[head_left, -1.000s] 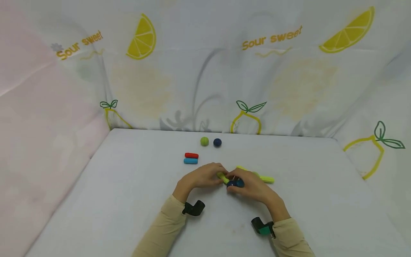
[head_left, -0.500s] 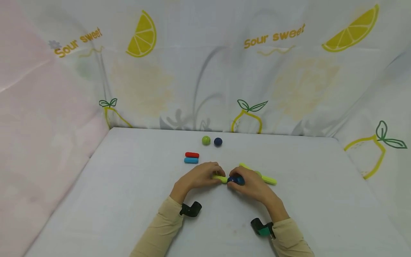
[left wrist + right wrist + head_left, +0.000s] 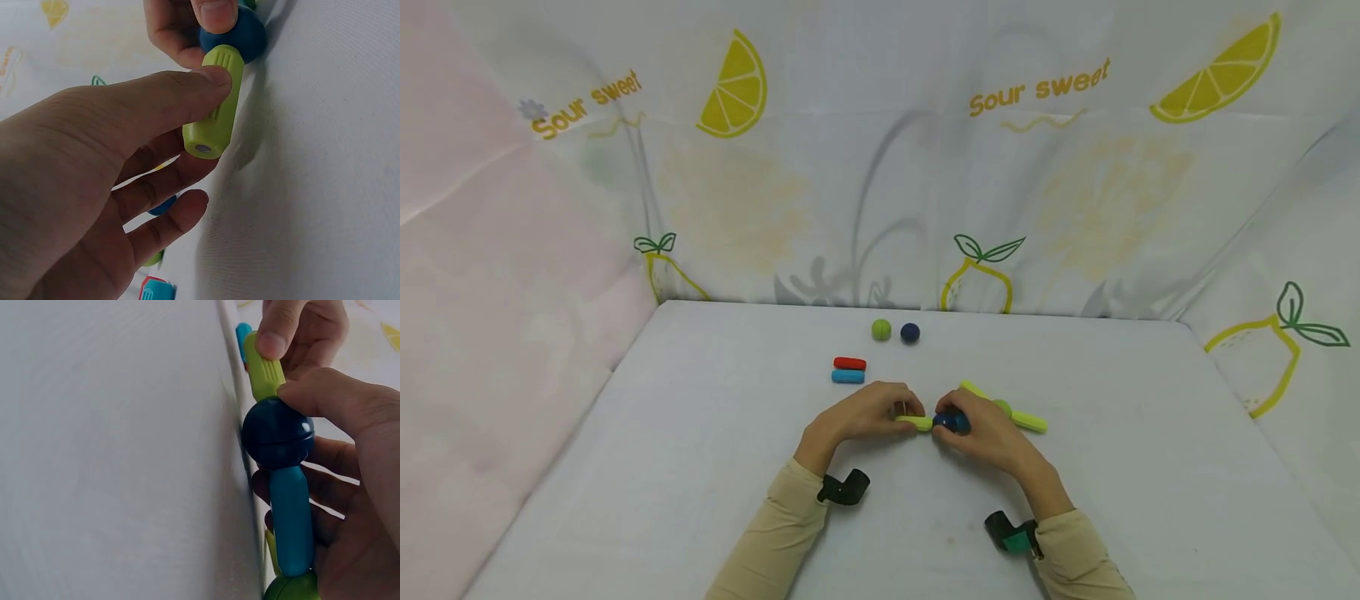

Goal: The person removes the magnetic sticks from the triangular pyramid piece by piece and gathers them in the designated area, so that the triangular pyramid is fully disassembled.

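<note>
My left hand (image 3: 868, 410) pinches a lime-green rod (image 3: 212, 134) between thumb and fingers; a small metal disc shows in its near end. My right hand (image 3: 992, 433) holds a dark blue ball (image 3: 278, 434), the thumb lying where ball and rod meet. In the right wrist view the rod's far end appears to touch this ball. Joined to the ball's other side is a teal rod (image 3: 292, 519), which runs along the right fingers to a green ball (image 3: 292, 589). In the head view the right hand hides most of this chain.
Beyond the right hand lie yellow-green rods (image 3: 1028, 422) with a green ball (image 3: 1002, 407) between them. Left of centre, a red rod (image 3: 850, 363) lies beside a blue rod (image 3: 847, 377). Farther back sit a loose green ball (image 3: 882, 329) and a navy ball (image 3: 910, 332).
The lime-green rod has turned from slanting to nearly level, in line with the blue ball. My left hand has shifted slightly left; the right hand has hardly moved.
</note>
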A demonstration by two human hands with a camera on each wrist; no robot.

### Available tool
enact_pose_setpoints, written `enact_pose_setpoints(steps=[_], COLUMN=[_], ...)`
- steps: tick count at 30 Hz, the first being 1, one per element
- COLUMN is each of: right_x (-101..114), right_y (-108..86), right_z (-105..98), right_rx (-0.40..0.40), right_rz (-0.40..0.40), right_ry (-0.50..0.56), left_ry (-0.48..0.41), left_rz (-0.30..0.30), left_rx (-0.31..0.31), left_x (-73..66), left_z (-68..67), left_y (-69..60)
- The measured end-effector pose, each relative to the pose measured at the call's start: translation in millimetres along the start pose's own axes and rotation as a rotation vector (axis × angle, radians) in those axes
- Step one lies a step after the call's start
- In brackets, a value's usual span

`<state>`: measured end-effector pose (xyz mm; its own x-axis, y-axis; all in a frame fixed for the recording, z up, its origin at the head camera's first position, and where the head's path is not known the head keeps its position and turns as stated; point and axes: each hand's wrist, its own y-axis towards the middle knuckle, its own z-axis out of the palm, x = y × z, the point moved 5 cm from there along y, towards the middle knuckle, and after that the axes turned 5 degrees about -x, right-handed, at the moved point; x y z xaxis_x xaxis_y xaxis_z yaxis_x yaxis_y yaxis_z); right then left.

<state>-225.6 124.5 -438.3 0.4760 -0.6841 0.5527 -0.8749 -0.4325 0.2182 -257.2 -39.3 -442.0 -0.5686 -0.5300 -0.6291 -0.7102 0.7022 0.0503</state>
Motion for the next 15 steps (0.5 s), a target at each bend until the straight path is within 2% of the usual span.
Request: enact_pose_setpoints(steps=[7,15], right_x=[2.2,3.2], right_y=[1.0,1.7], right_z=[1.6,6.3], right_rx=[0.004,-0.040], right_rz=[0.003,-0.022], right_ry=[0.015,0.012], left_ry=[-0.020,-0.032], left_rz=[-0.014,-0.010], left_rx=[0.009,0.015], left_x=[0.1,-1.1], left_z=[-1.3,-3.7], left_y=[-1.3,-3.1])
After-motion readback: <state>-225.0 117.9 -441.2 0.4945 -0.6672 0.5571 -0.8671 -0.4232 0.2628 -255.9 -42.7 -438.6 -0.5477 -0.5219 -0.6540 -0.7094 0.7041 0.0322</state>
